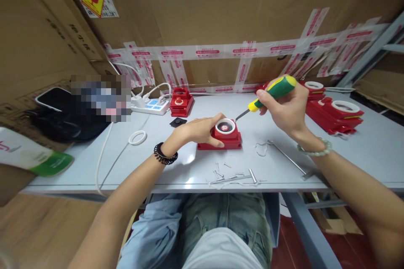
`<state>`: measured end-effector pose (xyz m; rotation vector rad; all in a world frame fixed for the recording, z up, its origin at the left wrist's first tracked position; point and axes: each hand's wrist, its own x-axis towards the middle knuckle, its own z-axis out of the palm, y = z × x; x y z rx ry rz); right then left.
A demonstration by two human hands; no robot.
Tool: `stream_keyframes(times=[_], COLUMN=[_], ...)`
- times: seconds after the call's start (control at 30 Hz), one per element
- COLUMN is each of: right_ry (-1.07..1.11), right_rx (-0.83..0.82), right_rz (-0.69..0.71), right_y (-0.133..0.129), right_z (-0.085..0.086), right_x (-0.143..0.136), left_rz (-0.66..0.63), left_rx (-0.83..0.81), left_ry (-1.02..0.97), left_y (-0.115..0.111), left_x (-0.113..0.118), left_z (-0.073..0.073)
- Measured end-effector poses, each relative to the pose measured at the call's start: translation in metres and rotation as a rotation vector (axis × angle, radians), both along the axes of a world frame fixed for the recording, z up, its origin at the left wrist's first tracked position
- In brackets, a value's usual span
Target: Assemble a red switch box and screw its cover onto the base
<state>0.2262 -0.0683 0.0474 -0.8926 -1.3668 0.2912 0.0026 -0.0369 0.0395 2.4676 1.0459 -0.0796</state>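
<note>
A red housing with a white ring (235, 142) sits on the grey-white table. My left hand (204, 130) is wrapped over its left side, the fingers behind it and the thumb across the front. In my right hand (285, 107) is a screwdriver with a green and yellow handle (277, 88). Its shaft slants down to the left, and the tip is at the back right corner of the housing, near a screw position; whether it sits in a screw is too small to tell. Several loose screws (217, 173) and a metal T-shaped rod (252, 176) lie in front of the housing.
Behind my left hand are a black rubber piece (178, 122), a small red unit (181, 103) and a white power strip (151, 107). A white ring (137, 137) lies at left. More red housings (334, 115) stand at right, near a second metal rod (288, 155).
</note>
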Motion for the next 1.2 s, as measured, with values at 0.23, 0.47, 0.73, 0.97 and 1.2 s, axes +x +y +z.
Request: stream_keyframes(times=[0.23,0.47,0.73,0.97,1.2], right_ry=[-0.025,-0.031,0.018,0.022,-0.228], right_rx=[-0.056,-0.06,-0.075,-0.137,-0.045], right_rz=[-0.007,0.011,-0.006,-0.033,-0.153], right_y=[-0.005,-0.001,0.007,0.008,0.004], right_z=[0.003,-0.003,-0.007,-0.007,0.002], right_x=[-0.002,-0.005,-0.001,0.001,-0.001], left_rz=[0.003,0.0,-0.008,-0.02,-0.021], left_rx=[-0.002,0.011,0.009,0.003,0.001], left_ry=[-0.016,0.005,-0.019,-0.043,-0.045], left_y=[0.0,0.0,0.0,0.0,0.0], left_x=[0.0,0.0,-0.001,-0.001,-0.001], left_z=[0.0,0.0,-0.001,-0.001,-0.001])
